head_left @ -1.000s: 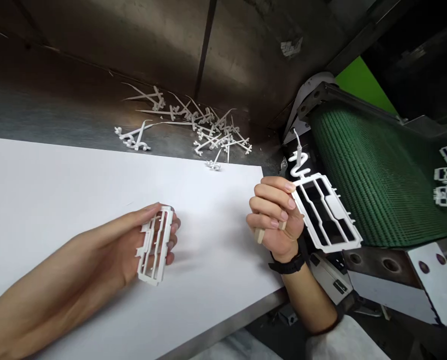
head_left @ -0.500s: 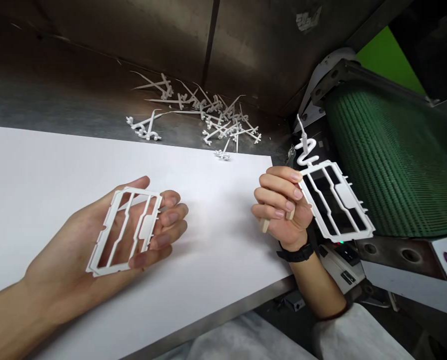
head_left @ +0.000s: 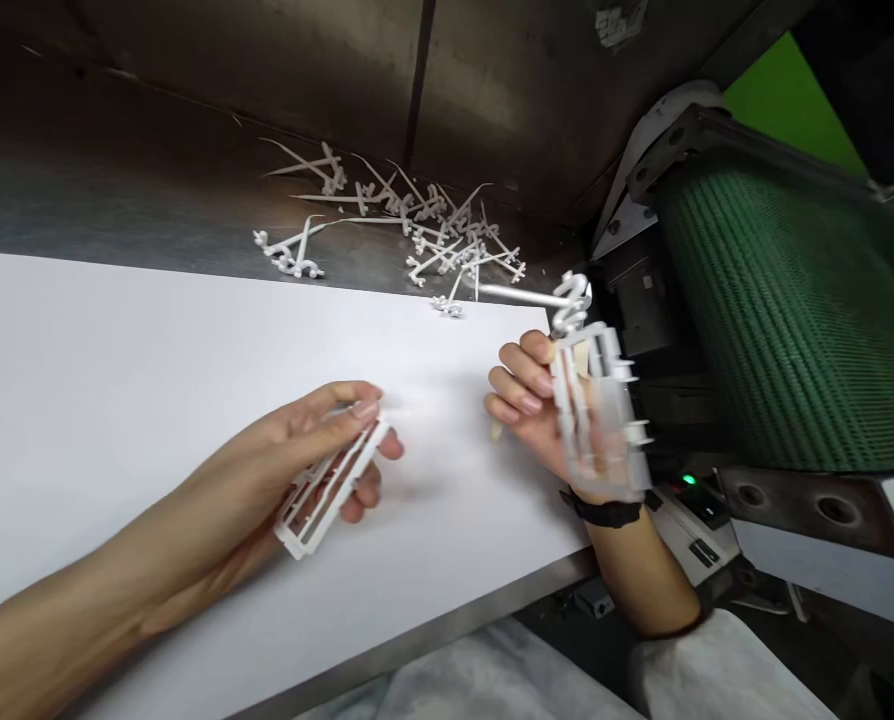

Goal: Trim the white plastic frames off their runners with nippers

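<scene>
My left hand (head_left: 334, 440) is closed around a white plastic frame (head_left: 334, 490), thumb along its upper end and fingers behind it. The frame is tilted nearly edge-on above the white sheet. In my right hand (head_left: 526, 385) is a second white plastic frame (head_left: 601, 420), smeared by motion, with a curled sprue (head_left: 571, 305) still joined to its top edge. A long thin stem runs left from that sprue. Pale finger covers show on my right hand, partly hidden by the frame.
A pile of loose white sprues (head_left: 447, 225) lies on the dark metal surface behind the white sheet (head_left: 154, 350). At the right stands a green mesh conveyor belt (head_left: 769, 320). Below it a device shows a green light (head_left: 688, 480). The bench's metal edge (head_left: 432, 640) runs along the front.
My left hand has turned over and moved right, its frame swinging edge-on. My right hand has shifted slightly left, turning its frame so the sprue's stem swings from upward to leftward.
</scene>
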